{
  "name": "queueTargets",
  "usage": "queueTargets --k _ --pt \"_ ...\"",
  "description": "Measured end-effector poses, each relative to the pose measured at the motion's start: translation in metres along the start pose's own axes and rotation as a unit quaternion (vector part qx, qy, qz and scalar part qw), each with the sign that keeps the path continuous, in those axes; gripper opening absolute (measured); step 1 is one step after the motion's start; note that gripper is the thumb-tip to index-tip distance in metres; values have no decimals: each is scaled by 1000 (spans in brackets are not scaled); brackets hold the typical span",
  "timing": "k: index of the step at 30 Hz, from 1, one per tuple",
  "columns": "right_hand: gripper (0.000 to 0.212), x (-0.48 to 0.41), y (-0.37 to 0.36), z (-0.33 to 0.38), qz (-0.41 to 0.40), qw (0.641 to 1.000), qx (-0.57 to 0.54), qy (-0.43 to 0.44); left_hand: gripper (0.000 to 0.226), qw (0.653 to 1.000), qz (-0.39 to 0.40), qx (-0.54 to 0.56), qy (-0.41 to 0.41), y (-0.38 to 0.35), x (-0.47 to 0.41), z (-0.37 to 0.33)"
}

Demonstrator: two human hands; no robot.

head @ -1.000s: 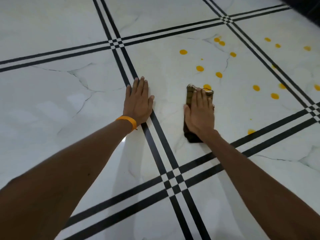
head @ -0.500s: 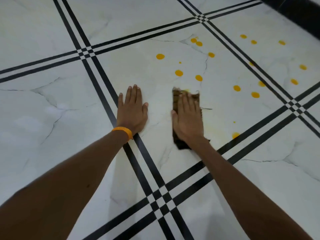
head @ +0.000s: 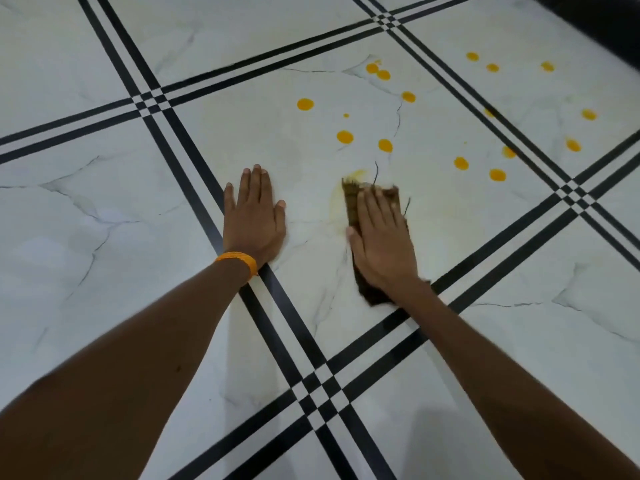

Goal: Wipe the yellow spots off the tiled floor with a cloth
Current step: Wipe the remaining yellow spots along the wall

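A dark brown cloth [head: 350, 201] lies flat on the white marble-look tile, and my right hand [head: 382, 237] presses down on it with fingers together, covering most of it. A pale yellow smear [head: 356, 174] shows at the cloth's far left corner. Several round yellow spots lie beyond it, such as one [head: 345, 137], another [head: 385, 145] and a third [head: 305, 104]; more dot the tile further right. My left hand [head: 254, 216] rests flat on the floor to the left, palm down, holding nothing. An orange band [head: 239, 259] circles that wrist.
Black double grout stripes [head: 277, 306] cross the floor in a grid and meet below my hands. A dark wall base or furniture edge [head: 595, 22] runs along the top right corner.
My right hand has slid the cloth back over the nearest spot, leaving a faint yellow smear. The spot near the right stripes is gone. The left hand stays planted; the view has shifted.
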State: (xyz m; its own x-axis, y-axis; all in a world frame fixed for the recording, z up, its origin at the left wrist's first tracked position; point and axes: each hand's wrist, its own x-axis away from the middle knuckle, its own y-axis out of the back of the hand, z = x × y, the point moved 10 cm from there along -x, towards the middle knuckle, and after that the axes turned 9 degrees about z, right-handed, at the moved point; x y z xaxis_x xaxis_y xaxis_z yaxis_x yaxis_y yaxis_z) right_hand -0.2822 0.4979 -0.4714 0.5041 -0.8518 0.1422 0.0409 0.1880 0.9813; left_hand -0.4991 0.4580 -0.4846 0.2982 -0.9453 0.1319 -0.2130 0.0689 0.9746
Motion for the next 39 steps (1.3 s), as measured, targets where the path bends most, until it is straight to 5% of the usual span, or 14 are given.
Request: queueTargets --k 3,7,9,14,21,24,29,34,37,39 --pt "67 40 2 -50 34 999 -17 18 63 1000 -3 0 -5 -2 1 -2" --pt "77 -19 33 -153 -20 985 -22 -169 63 1000 -18 -6 -2 -1 -2 -2" --pt "77 -53 33 -123 -25 979 -32 -201 62 1000 -19 1 -3 0 -2 -3" --pt "67 -3 5 -13 14 999 -3 33 60 999 -7 15 -34 15 -6 2" --pt "76 -100 33 -114 -46 987 -17 -151 66 1000 -8 20 13 15 -59 35" --pt "68 -146 30 -65 -45 993 -19 -110 65 1000 -12 12 3 13 -58 36" --pt "65 -56 11 -25 17 998 2 63 64 1000 -7 18 10 14 -58 38" --pt "75 -128 42 -110 -23 995 -11 -97 63 1000 0 18 17 14 -57 38" --pt "75 -181 42 -71 -10 989 -33 -141 63 1000 0 15 15 12 -58 37" --pt "72 -181 37 -9 -24 997 -27 -70 62 1000 -4 22 15 14 -59 39"
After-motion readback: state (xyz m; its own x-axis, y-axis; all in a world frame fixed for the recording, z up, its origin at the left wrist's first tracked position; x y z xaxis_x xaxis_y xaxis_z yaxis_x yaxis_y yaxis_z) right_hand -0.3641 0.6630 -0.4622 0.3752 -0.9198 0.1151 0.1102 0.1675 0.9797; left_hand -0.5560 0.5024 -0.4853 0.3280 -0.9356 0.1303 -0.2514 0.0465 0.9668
